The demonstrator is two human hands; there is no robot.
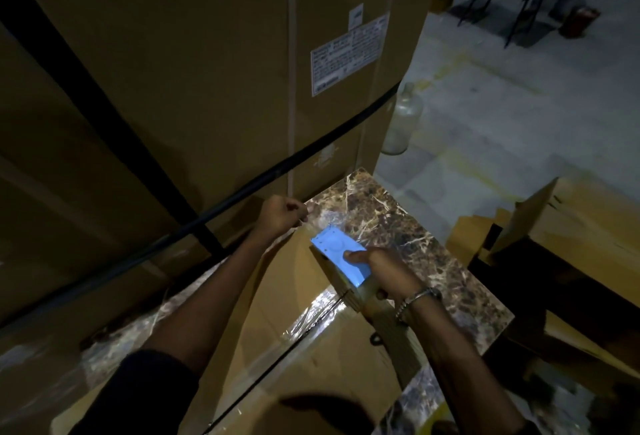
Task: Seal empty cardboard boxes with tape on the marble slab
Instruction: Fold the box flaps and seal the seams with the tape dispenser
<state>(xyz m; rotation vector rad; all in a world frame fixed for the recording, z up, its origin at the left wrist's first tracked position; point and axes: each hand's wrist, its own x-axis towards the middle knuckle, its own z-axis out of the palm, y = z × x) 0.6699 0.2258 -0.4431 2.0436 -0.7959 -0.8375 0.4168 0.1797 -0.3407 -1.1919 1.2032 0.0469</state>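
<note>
A flat-topped cardboard box (277,296) lies on the brown veined marble slab (398,226), with shiny clear tape across its top and a dark seam running toward me. My right hand (388,271) grips a blue tape dispenser (341,256) over the box's far edge. My left hand (282,214) is closed on the free end of the clear tape (317,223), stretched between the two hands near the box's far corner. A metal bracelet circles my right wrist.
A tall stack of large cartons (207,70) bound with black straps rises right behind the box. A clear glass bottle (403,119) stands on the floor beside it. Open, torn cartons (554,226) sit to the right of the slab. Chair legs stand far right.
</note>
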